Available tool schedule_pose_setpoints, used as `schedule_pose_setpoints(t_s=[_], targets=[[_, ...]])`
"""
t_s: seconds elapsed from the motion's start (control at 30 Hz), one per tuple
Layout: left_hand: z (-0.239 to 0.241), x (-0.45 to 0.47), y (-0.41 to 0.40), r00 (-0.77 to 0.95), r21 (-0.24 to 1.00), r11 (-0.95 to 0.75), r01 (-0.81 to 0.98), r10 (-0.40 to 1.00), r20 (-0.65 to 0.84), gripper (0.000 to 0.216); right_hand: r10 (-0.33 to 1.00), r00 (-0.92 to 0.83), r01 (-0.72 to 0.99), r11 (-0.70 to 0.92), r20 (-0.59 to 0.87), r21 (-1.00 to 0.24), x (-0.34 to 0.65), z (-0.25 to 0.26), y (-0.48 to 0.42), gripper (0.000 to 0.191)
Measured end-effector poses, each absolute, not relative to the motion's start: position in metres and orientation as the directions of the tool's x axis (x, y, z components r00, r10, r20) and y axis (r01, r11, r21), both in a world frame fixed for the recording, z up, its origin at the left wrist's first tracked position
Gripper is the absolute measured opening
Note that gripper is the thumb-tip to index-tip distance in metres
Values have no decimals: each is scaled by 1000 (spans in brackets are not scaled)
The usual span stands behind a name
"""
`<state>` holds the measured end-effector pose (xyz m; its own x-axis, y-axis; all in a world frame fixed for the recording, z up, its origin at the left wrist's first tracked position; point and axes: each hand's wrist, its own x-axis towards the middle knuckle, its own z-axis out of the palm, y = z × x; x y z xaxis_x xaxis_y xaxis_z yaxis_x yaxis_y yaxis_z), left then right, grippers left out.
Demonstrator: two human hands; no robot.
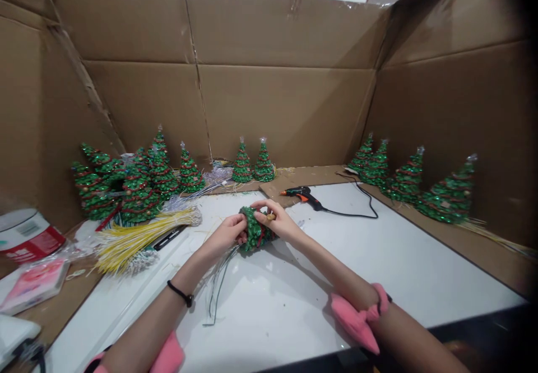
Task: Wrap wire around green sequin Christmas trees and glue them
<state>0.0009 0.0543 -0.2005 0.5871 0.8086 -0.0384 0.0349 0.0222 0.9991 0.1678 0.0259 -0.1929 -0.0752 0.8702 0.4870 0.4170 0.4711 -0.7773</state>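
- Both hands meet over the middle of the white surface, holding a small green tree between them, just above or on it; I can't tell which.
- The left hand has its fingers drawn in narrow, pinching the tree's left side.
- The right hand curves over the tree's other side, thumb and fingers close together; a small golden-brown piece shows by the fingertips, too small for me to name.
- Thin wires trail from beneath the left hand toward the near side, one bent at its end.
- Beyond the right hand lies a black-and-orange glue gun, its cord looping off to the right.
- Left of the hands, a bundle of yellow and white strands lies beside a black cutter.
- More decorated trees stand around: a crowded cluster at left, a pair at the back, a row at right.
- Cardboard walls rise behind them all.
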Motion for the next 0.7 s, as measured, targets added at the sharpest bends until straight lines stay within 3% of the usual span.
schedule_pose_setpoints(t_s=[0.33, 0.7], targets=[[-200, 3, 52, 562, 999, -7, 37, 827, -15, 39, 916, -78, 382, 392, 393, -837, 170, -190, 24, 26], [-196, -2, 57, 616, 992, 125, -9, 782, -93, 30, 875, -68, 388, 466, 480, -795, 167, -194, 26, 22]])
